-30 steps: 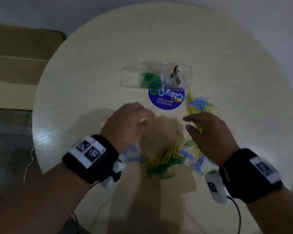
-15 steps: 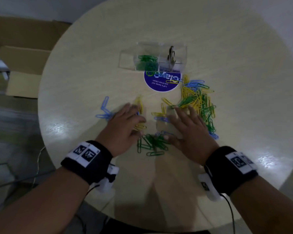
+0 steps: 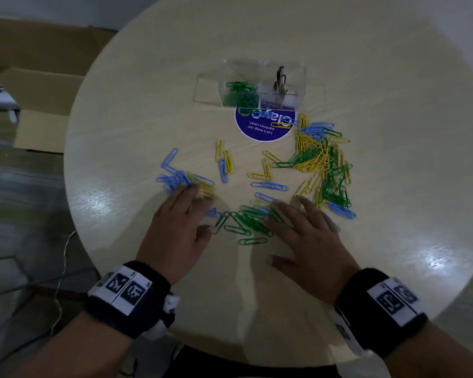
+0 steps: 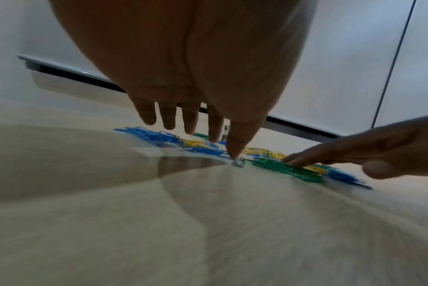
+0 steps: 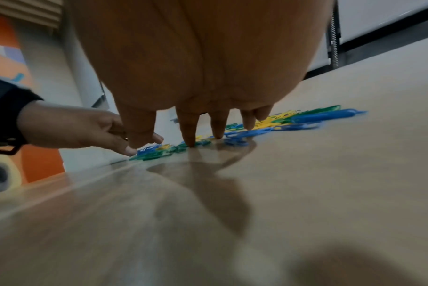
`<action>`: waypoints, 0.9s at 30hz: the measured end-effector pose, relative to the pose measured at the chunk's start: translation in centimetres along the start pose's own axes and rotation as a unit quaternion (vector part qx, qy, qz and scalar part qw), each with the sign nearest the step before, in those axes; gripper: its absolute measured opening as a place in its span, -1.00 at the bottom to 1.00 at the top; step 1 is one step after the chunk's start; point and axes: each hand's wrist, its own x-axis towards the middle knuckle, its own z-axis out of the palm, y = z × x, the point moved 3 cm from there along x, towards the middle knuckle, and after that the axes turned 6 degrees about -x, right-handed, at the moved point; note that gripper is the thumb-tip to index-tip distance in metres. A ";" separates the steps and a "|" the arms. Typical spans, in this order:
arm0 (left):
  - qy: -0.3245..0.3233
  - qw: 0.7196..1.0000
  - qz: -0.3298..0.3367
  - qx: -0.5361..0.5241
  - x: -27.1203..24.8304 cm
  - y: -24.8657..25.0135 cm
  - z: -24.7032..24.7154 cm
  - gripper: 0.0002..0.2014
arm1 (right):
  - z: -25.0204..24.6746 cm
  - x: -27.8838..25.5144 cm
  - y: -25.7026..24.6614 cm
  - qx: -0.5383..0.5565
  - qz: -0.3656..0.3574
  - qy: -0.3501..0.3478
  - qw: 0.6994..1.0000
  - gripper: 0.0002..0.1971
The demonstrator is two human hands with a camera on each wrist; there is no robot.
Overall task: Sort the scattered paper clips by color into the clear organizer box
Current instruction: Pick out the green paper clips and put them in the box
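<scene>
– What is nearest?
– Two hands flat on the round worktop (image 3: 393,186). The left hand (image 3: 176,230) and right hand (image 3: 306,238) have fingers spread straight, pressing on scattered paper clips (image 3: 246,222).
– And farther back?
– More clips, then the clear organizer box (image 3: 260,87), green clips inside.

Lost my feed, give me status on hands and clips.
Left hand and right hand flat, spreading loose clips. Organizer box holds green clips only. Nothing blocking.
</scene>
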 end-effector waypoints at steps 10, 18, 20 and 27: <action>-0.027 0.996 0.083 0.007 0.4 1.0 0.7 -0.60 | -4.0 2.6 2.6 0.072 0.118 0.177 0.974 -0.84; -0.044 0.991 0.120 0.045 3.8 2.8 0.9 -0.59 | -3.5 5.1 1.0 -0.077 0.090 0.075 0.990 -0.55; -0.029 0.992 0.119 0.039 4.2 2.2 0.9 -0.62 | -3.6 5.6 1.4 -0.071 0.113 0.072 0.988 -0.54; 0.034 0.996 0.073 -0.028 3.6 0.6 -1.3 -0.72 | -4.7 4.0 1.7 0.033 0.072 0.137 0.987 -0.84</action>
